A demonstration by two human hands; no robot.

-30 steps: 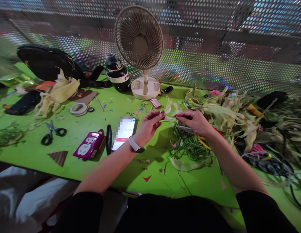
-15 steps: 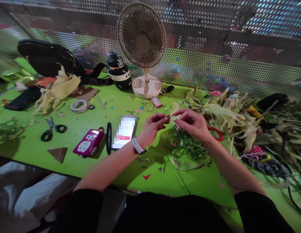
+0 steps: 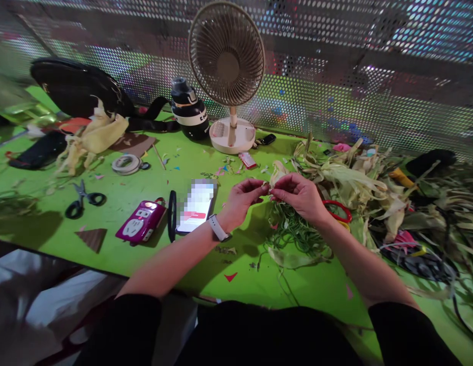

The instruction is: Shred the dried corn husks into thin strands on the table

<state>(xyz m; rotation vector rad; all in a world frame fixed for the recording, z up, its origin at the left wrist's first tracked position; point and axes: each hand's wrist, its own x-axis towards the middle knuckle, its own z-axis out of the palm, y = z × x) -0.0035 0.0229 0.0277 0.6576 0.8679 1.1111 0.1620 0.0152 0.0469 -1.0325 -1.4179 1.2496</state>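
Observation:
My left hand [image 3: 244,201] and my right hand [image 3: 297,197] meet over the table, fingertips nearly touching. Each pinches a small pale piece of corn husk [image 3: 271,188], mostly hidden by the fingers. A larger pale husk [image 3: 279,172] shows just behind them; whether it joins the held piece is unclear. Below my right hand lies a tangle of green string [image 3: 297,231], with a loose husk strip [image 3: 293,258] at its front edge. A red ring [image 3: 337,211] lies partly behind my right wrist.
A heap of dried husks [image 3: 350,178] covers the right side. A fan [image 3: 227,66], a bottle [image 3: 189,109] and a black bag [image 3: 78,86] stand along the mesh. Left of my arm are a phone [image 3: 194,211], a purple power socket [image 3: 142,221], scissors [image 3: 82,198] and tape [image 3: 126,163].
My hands have drawn closer together, and the pale husk piece between the fingertips shows less. The camera view has shifted slightly; the things on the table stay in place.

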